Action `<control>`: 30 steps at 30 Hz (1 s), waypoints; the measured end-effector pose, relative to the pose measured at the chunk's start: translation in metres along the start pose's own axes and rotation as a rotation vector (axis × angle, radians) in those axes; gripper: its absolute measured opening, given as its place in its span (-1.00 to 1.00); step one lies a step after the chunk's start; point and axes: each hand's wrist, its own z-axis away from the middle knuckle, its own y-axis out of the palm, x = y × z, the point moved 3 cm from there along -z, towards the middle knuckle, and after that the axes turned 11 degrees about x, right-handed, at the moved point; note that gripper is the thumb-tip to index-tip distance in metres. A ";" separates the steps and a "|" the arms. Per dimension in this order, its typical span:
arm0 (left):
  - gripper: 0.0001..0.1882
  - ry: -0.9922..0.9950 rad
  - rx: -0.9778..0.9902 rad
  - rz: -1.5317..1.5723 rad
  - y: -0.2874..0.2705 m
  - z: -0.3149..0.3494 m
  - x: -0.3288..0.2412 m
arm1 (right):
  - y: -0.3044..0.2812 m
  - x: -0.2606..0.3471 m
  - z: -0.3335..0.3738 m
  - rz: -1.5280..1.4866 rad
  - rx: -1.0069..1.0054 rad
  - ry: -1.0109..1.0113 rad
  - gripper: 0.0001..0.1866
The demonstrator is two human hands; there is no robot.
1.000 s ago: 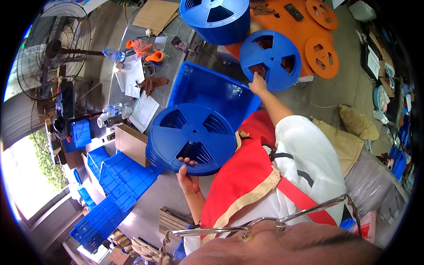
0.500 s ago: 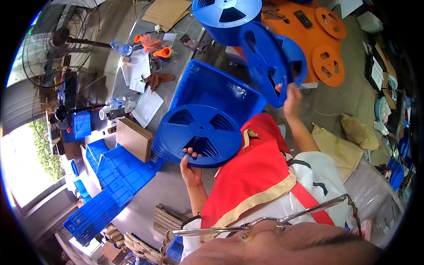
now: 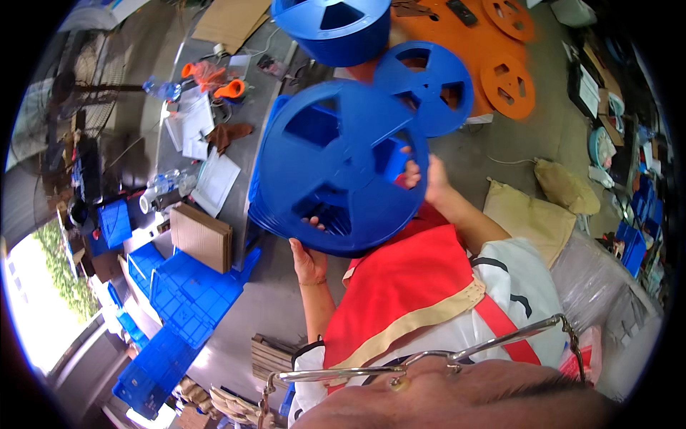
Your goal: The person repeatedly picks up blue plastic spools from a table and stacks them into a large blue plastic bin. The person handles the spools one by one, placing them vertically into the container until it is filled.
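Note:
A large blue plastic reel disc (image 3: 341, 163) with wedge-shaped openings is in front of me, slightly tilted. My right hand (image 3: 432, 179) grips its right rim, fingers curled through an opening. Beneath it, mostly covered, lies a stack of similar blue discs (image 3: 263, 219); edges of several show at the lower left. At the near side of that stack is my left hand (image 3: 309, 262), its fingertips hooked over the rim and visible through the upper disc's opening. Behind the discs a blue bin (image 3: 277, 107) is mostly hidden.
A tall stack of blue discs (image 3: 343, 47) stands at the far side beside another blue disc (image 3: 457, 91). Orange discs (image 3: 508, 87) lie on an orange surface (image 3: 421, 28). Papers (image 3: 216, 182) and bottles (image 3: 163, 89) lie on the grey table. Cardboard (image 3: 199, 239) and blue crates (image 3: 187, 297) are at left.
My right hand has brought the upright blue disc left and down, turning it flatter over the stack. My left hand stays at the stack's near edge. The view has shifted slightly.

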 end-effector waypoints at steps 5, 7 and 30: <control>-0.68 -0.090 -0.138 -0.011 -0.029 -0.016 -0.004 | -0.065 0.005 -0.050 1.039 -0.337 -0.070 -0.64; -0.70 -0.095 -0.241 -0.015 -0.027 -0.026 -0.002 | -0.073 0.026 -0.059 1.369 -0.330 -0.233 -0.68; -0.54 -0.429 -0.620 -0.252 -0.275 -0.334 0.218 | -0.095 0.079 -0.170 1.925 -0.148 -0.075 -0.47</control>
